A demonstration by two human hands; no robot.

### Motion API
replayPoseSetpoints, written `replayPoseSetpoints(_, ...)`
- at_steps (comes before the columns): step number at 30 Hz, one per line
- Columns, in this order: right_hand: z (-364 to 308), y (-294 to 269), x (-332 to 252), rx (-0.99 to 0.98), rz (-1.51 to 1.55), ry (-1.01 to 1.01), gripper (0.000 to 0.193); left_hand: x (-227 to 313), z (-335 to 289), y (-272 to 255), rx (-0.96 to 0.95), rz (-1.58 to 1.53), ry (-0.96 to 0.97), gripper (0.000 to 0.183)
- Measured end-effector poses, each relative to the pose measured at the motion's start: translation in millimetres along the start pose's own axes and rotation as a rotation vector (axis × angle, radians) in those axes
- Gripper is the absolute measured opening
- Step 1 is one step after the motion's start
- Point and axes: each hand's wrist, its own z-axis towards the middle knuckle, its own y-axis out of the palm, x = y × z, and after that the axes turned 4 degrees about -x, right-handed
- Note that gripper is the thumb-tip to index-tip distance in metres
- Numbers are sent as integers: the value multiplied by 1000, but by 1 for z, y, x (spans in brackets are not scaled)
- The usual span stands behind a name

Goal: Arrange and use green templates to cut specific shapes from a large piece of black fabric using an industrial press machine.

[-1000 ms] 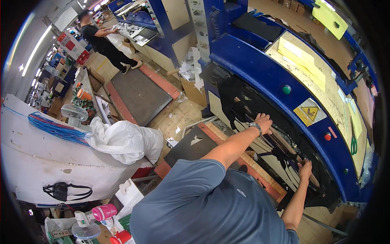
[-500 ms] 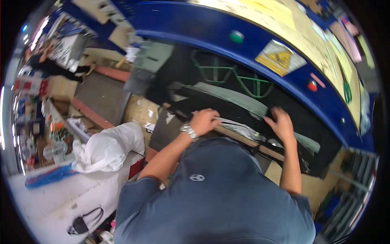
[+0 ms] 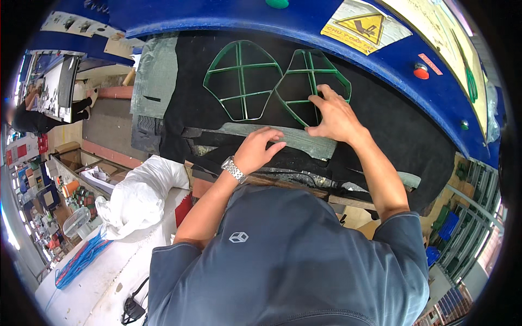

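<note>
My right hand point(image 3: 337, 117) is at the right-hand green-edged cutting die point(image 3: 311, 76). Its thumb is by the die's near corner and its fingers lie on the crossbars, gripping it. A second cutting die point(image 3: 242, 67) of similar rounded shape, with inner bars, rests to its left, nearly touching. Both lie on a sheet of black material point(image 3: 391, 125). Nearer to me, my left hand point(image 3: 258, 148) has thumb and fingers apart with nothing between them. It is over the near edge of the worn grey-green board point(image 3: 304, 142).
A blue machine beam point(image 3: 217, 20) spans the far side, carrying a red button point(image 3: 421, 71) and a warning label point(image 3: 365, 26). Green-handled scissors point(image 3: 470, 81) lie on top. A white sack point(image 3: 136, 195) is at left, near blue cords point(image 3: 81, 261). Another person point(image 3: 41, 117) is at far left.
My right hand has moved forward onto the right cutting die. My left hand stays near the board's edge, its fingers apart. The view has shifted, showing both dies fully.
</note>
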Motion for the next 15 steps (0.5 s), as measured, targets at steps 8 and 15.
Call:
replayPoseSetpoints(8, -19, 41, 20, 172, -8, -56, 83, 20, 22, -48, 167, -19, 8, 21)
replayPoseSetpoints(15, -113, 31, 24, 288, 56, 98, 82, 14, 115, -55, 207, 287, 223, 22)
